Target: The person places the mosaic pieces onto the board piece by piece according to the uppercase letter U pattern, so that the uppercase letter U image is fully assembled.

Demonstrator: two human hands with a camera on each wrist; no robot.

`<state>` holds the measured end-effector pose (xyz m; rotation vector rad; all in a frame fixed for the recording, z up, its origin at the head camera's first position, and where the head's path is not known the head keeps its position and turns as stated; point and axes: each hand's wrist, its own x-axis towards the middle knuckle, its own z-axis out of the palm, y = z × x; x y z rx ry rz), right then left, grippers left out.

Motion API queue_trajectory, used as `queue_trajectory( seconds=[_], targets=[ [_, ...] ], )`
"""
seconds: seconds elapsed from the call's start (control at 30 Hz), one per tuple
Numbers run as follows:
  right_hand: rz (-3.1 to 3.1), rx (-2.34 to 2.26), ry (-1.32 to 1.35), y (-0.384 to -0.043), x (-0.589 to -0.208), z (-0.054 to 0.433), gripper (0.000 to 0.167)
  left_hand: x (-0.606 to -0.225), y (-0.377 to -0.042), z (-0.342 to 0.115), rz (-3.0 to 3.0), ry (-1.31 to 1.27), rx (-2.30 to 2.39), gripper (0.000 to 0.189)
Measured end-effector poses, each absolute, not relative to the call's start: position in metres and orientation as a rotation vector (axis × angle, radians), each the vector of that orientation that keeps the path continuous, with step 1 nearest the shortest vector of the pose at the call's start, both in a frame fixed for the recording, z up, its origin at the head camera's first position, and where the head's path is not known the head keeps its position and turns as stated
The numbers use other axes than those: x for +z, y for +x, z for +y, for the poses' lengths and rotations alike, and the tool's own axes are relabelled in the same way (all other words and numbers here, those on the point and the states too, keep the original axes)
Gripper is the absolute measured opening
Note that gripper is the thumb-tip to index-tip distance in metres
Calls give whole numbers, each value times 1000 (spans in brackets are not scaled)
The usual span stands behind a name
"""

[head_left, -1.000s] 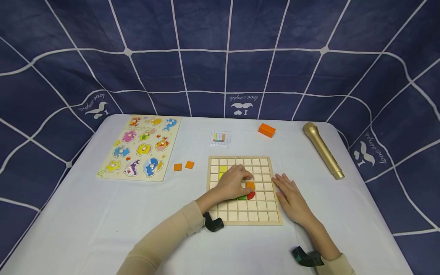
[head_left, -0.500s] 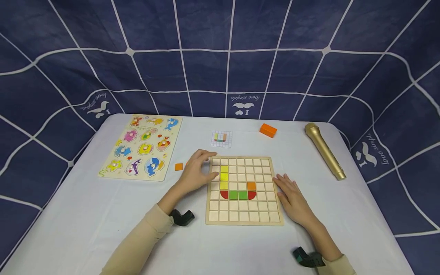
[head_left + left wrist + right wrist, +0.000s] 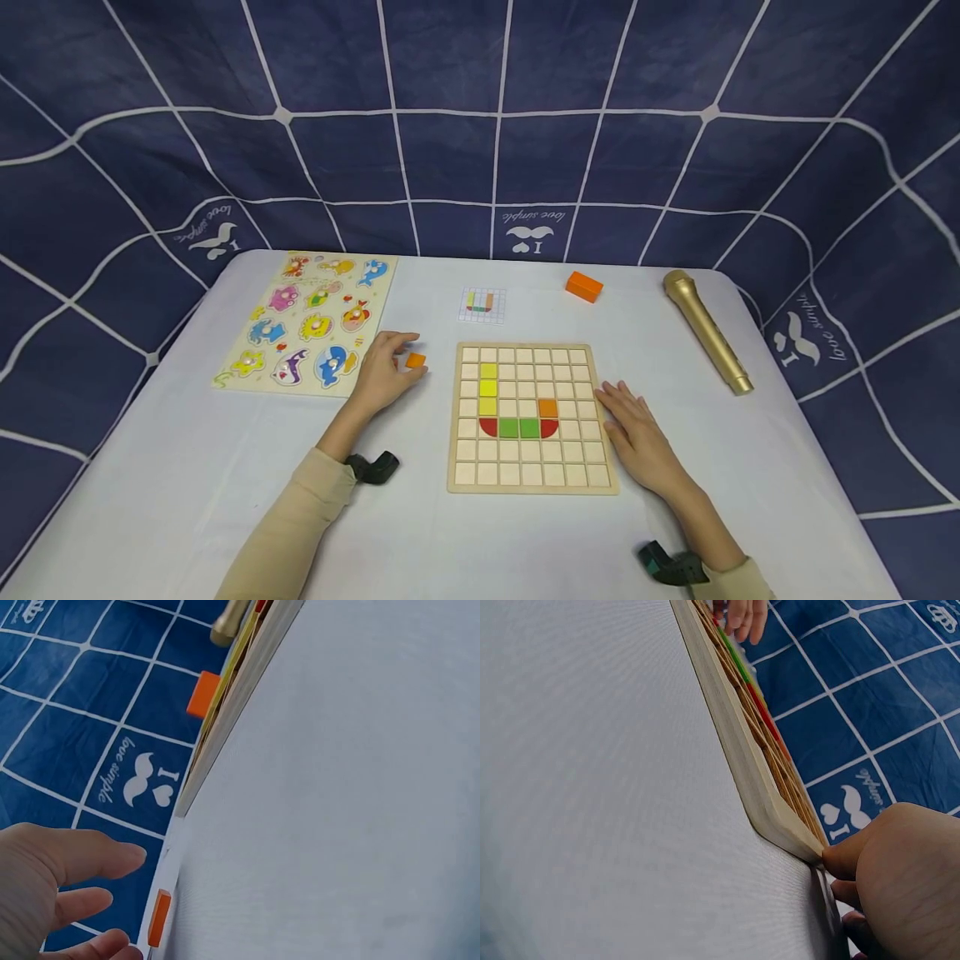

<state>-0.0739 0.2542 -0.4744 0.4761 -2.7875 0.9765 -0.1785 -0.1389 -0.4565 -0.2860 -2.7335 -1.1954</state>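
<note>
My left hand [image 3: 381, 375] hovers at two loose orange square tiles left of the board, thumb and forefinger parted around one orange tile [image 3: 416, 360]. The other tile is mostly hidden behind the fingers. In the left wrist view, an orange tile [image 3: 159, 918] lies just beyond the spread fingertips. A wooden grid board [image 3: 534, 483] lies in the middle, with three yellow squares [image 3: 488, 388] in a column, red quarter-rounds [image 3: 549, 428], two green squares [image 3: 508, 428] and one orange square [image 3: 548, 408]. My right hand [image 3: 639, 437] rests with extended fingers against the board's right edge.
A small pattern card [image 3: 482, 306] lies behind the board, with an orange block [image 3: 584, 287] to its right. A gold microphone [image 3: 707, 332] lies at the far right. An animal peg puzzle [image 3: 303, 325] lies at the left, close to my left hand.
My left hand has moved left from over the board to the loose orange tiles, uncovering the coloured pieces on the grid. My right hand has stayed at the board's edge.
</note>
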Motion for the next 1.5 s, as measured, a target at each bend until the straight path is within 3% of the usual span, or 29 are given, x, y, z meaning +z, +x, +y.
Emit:
queue_trajectory(
  seconds=[1.5],
  targets=[
    [-2774, 964, 496, -74, -474, 255, 45, -467, -181, -138, -2727, -307, -1025, 22]
  ],
)
